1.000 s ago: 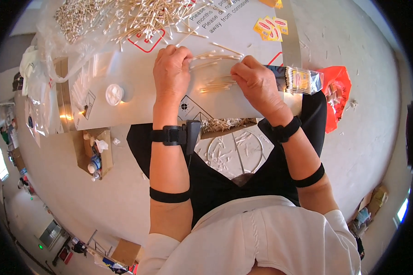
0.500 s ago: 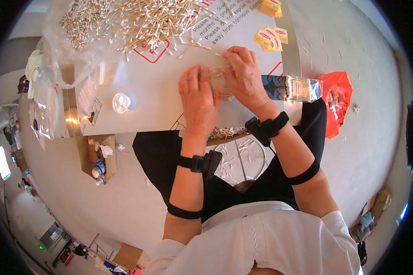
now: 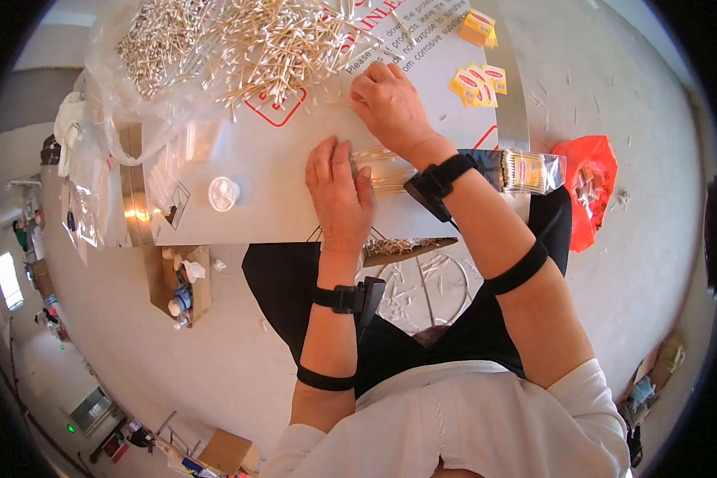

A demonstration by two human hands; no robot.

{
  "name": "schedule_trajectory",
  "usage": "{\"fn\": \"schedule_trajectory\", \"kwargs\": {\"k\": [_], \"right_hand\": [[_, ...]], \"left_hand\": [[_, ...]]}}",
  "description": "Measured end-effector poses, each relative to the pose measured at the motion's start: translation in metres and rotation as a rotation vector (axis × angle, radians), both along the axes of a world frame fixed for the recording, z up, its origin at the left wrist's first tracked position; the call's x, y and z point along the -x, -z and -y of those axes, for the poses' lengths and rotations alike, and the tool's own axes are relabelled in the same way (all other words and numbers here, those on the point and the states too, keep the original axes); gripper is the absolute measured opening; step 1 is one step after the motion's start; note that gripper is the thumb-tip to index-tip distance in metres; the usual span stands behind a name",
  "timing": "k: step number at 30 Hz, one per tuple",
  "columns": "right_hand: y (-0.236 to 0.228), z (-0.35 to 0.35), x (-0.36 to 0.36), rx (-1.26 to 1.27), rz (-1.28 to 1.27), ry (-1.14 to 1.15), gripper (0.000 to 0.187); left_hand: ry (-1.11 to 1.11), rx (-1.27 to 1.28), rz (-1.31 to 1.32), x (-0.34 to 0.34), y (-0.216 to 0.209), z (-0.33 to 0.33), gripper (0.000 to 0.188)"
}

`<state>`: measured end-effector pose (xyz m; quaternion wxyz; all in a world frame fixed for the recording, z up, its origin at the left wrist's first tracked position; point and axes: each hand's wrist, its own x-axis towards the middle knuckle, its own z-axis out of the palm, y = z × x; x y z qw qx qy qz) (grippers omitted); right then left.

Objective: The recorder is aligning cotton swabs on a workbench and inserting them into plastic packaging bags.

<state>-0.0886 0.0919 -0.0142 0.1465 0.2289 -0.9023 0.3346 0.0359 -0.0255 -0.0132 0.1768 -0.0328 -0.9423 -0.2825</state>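
Observation:
A small layer of cotton swabs lies on the printed sheet-covered table, roughly lined up. My left hand rests at their left ends, fingers stretched out and thumb apart, touching them. Beyond the layer, my right hand has its fingers pinched together at the near edge of a big loose swab pile. A thin swab stick shows at those fingertips, though the grip itself is partly hidden. Right of the layer, partly behind my right wrist, lies a clear packet of swabs with a yellow label.
Yellow cards and a yellow stack lie at the far right. At left are a clear plastic bag and a small white round cup. A red bag hangs past the right edge; an open carton stands below left.
My right hand has left the swab layer and moved away from me to the loose pile. My left hand stays at the layer's left end. The whole view has shifted slightly.

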Motion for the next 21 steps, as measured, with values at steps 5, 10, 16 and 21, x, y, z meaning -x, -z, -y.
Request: {"fn": "schedule_trajectory", "kwargs": {"k": [5,10,16,21], "right_hand": [[0.000,-0.024,-0.024,0.021,0.001,0.024,0.003],[-0.019,-0.047,-0.041,0.002,0.140,-0.111,0.005],[-0.029,-0.066,-0.059,0.115,0.233,-0.043,0.020],[-0.045,-0.081,-0.104,0.147,0.435,0.173,0.030]], "left_hand": [[0.003,-0.064,-0.019,-0.001,0.000,0.001,0.046],[0.048,0.053,-0.075,0.016,-0.012,-0.004,0.049],[0.068,0.221,-0.097,0.087,-0.023,0.022,0.032],[0.056,0.416,-0.021,0.131,-0.023,0.031,0.017]]}}
